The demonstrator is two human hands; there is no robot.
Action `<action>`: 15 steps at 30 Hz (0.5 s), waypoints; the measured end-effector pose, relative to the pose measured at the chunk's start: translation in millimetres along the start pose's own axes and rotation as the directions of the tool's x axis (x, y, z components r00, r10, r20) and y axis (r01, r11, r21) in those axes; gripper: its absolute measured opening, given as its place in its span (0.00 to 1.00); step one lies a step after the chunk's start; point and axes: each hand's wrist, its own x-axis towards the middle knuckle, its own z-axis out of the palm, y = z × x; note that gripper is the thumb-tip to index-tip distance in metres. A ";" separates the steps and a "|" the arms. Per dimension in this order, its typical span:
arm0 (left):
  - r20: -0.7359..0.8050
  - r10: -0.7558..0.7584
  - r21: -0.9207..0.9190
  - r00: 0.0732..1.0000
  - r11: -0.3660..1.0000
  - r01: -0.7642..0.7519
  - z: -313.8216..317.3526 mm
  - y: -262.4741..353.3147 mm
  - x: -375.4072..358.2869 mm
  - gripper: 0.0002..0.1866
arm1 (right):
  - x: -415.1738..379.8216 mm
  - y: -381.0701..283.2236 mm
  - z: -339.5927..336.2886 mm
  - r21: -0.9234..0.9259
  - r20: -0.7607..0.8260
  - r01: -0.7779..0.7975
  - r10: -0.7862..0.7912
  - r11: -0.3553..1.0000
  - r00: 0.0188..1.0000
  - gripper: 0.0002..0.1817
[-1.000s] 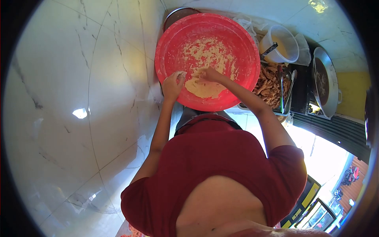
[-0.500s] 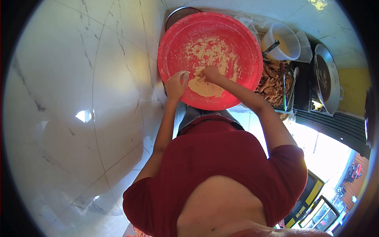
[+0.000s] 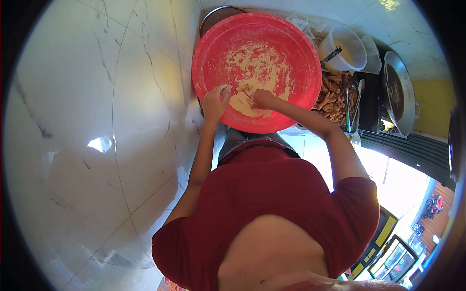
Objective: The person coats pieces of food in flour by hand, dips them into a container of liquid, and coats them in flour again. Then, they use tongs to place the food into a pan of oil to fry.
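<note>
- The red basin [image 3: 296, 48] sits at the near edge of the counter [image 3: 422, 24], its inside smeared with pale dough [image 3: 257, 63]
- The left hand [image 3: 216, 103] rests on the basin's near rim, fingers loosely curled and coated with dough; it grips nothing that I can make out
- The right hand [image 3: 264, 98] is inside the basin, fingers bent down into the thicker dough lump [image 3: 242, 103] near the rim
- Just right of the basin lies a tray of fried pieces [image 3: 332, 94] with tongs [image 3: 353, 104] across it
- Behind the tray stands a white tub [image 3: 349, 48]; further right a dark pan [image 3: 399, 94] holds brown liquid
</note>
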 end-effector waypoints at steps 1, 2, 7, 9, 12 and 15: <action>-0.001 0.007 0.007 1.000 1.000 -0.007 0.9 -1.8 0.1 0.12 | 8.3 3.6 9.9 -0.049 -0.017 0.025 -0.026 0.999 1.000 0.22; 0.002 0.000 0.004 1.000 1.000 0.000 0.4 -1.2 0.2 0.12 | 11.9 2.8 11.6 -0.096 -0.031 0.050 -0.053 0.994 0.998 0.23; -0.004 -0.013 -0.015 1.000 1.000 0.013 0.6 1.5 0.2 0.12 | 31.7 7.5 16.4 -0.066 0.248 0.121 -0.101 0.991 0.964 0.20; -0.007 -0.016 0.001 1.000 1.000 0.016 0.1 2.9 0.3 0.13 | 37.1 14.0 10.8 0.088 0.357 0.215 -0.232 0.973 0.905 0.18; -0.007 -0.015 0.011 1.000 1.000 0.015 0.6 0.9 0.4 0.13 | 22.3 25.2 -12.0 0.389 0.180 0.344 -0.437 0.855 0.881 0.14; -0.001 -0.012 0.015 1.000 1.000 0.012 1.5 0.8 -0.5 0.13 | 8.3 28.8 -31.5 0.320 -0.136 0.326 -0.297 0.890 0.945 0.11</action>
